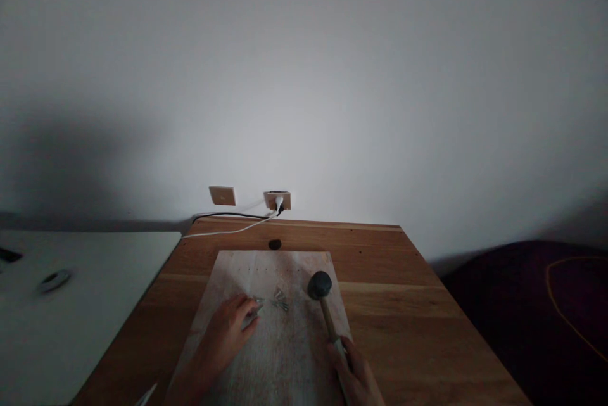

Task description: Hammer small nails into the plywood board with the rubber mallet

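Observation:
My right hand (354, 371) is wrapped round the handle of a rubber mallet (320, 285), whose black head points away from me over the right side of a pale wooden board (280, 355). Over the board's left half, my left hand (232, 323) has its fingers and thumb closed about a thin, shiny metal piece (259, 308). Right of those fingertips lies a small loose pile of thin metal pieces (281, 301), which look like nails or screws. Faint small marks or upright pieces show near the board's far edge, too small to tell.
The board rests on a brown wooden table (399, 330). A white table (85, 330) adjoins it at the left, carrying a blurred oval object (54, 280). Cables (232, 232) run to a wall socket (285, 200). A pointed light object (146, 395) shows at the bottom edge.

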Demonstrator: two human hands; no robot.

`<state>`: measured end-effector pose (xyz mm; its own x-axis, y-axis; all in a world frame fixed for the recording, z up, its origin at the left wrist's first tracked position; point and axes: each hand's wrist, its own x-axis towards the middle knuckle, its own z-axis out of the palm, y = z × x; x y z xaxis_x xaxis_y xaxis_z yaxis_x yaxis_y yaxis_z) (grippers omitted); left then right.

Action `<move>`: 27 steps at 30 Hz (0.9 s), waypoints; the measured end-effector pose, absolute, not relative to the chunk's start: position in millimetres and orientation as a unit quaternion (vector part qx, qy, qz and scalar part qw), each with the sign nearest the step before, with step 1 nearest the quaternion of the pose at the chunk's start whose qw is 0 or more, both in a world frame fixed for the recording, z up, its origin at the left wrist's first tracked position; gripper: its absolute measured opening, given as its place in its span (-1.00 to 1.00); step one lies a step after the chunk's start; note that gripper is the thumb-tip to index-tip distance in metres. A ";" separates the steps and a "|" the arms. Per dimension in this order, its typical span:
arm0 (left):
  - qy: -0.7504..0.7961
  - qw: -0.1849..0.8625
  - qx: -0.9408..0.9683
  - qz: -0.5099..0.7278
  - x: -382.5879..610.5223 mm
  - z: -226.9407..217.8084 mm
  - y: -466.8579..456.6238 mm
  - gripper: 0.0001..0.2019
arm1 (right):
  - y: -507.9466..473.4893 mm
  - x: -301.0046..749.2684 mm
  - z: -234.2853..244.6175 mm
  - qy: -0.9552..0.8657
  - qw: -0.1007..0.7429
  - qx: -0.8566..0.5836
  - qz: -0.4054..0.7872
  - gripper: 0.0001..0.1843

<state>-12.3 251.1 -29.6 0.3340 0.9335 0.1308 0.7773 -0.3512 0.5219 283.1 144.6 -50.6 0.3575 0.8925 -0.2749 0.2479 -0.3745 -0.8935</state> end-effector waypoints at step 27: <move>0.566 0.187 0.781 0.187 -6.0 -24.4 247.5 -0.91 | 148.1 282.7 -52.1 -0.385 0.392 -0.738 0.392 -0.15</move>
